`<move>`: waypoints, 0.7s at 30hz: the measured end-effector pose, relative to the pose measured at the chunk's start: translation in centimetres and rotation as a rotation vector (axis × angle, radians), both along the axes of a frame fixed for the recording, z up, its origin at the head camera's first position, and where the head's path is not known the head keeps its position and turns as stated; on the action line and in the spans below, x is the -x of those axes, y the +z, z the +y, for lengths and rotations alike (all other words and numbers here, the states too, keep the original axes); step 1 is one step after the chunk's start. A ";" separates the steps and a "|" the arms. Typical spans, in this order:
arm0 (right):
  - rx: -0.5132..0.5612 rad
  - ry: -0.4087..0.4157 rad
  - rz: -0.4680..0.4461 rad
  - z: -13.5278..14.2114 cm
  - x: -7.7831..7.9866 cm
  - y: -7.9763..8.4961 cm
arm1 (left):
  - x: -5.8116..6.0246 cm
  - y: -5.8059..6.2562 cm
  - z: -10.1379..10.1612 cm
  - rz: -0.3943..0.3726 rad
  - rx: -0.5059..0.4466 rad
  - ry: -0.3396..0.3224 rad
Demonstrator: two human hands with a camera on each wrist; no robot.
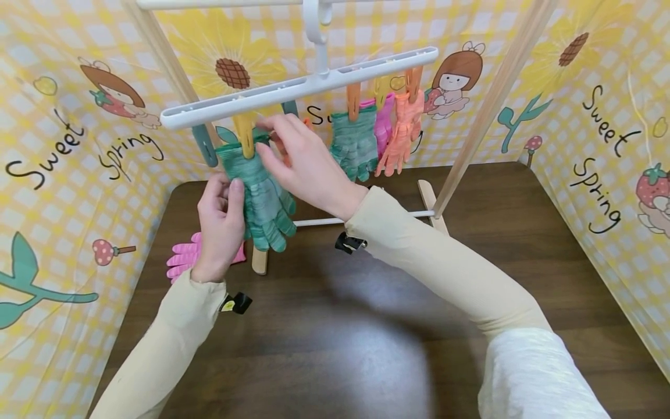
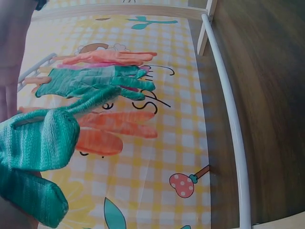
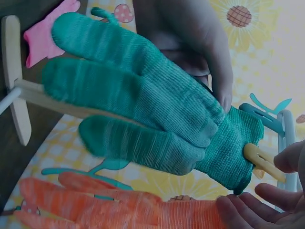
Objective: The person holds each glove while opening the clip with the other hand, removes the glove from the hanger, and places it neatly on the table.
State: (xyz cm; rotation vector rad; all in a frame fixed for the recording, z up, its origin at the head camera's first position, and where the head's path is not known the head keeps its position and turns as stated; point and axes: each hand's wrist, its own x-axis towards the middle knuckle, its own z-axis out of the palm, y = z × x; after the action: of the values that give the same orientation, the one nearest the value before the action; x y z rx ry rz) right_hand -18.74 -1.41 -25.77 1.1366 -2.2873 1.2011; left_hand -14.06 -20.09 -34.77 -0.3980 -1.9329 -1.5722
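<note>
A green striped glove [image 1: 264,201] hangs fingers down from a yellow clothespin [image 1: 244,139] on the left part of a pale hanger [image 1: 293,88]. My left hand [image 1: 218,224] pinches the glove's left edge near the cuff, thumb in front and fingers curled. By the cuff's right corner is my right hand [image 1: 311,166], fingers loosely bent and thumb apart from them. In the right wrist view, its thumb lies close to the yellow clothespin [image 3: 262,161], and its fingertips [image 3: 228,207] overlap an orange glove [image 3: 186,214]; contact is unclear.
Another green glove [image 1: 353,142], a pink glove [image 1: 385,119] and an orange glove [image 1: 402,134] hang at the hanger's right. A teal clothespin [image 1: 204,144] hangs at its left end. One pink glove [image 1: 183,256] lies on the table. A wooden rack post [image 1: 492,110] stands right.
</note>
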 end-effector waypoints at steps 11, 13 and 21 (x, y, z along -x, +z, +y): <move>0.085 0.029 -0.344 -1.6 1.1 0.7 | -0.3 -0.1 -0.1 -0.033 0.027 -0.017; 0.133 0.049 -0.393 -1.7 1.1 0.7 | -0.3 -0.1 0.0 -0.028 0.027 -0.018; 0.291 0.135 -0.536 -1.8 1.1 1.1 | -0.2 -0.2 -0.2 -0.003 0.009 -0.037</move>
State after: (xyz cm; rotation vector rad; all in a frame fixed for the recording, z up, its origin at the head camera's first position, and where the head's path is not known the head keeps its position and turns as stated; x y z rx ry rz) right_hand -19.79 -3.20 -24.69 0.9545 -2.2966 2.0183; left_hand -13.83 -20.25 -34.95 -0.4375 -1.9459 -1.5890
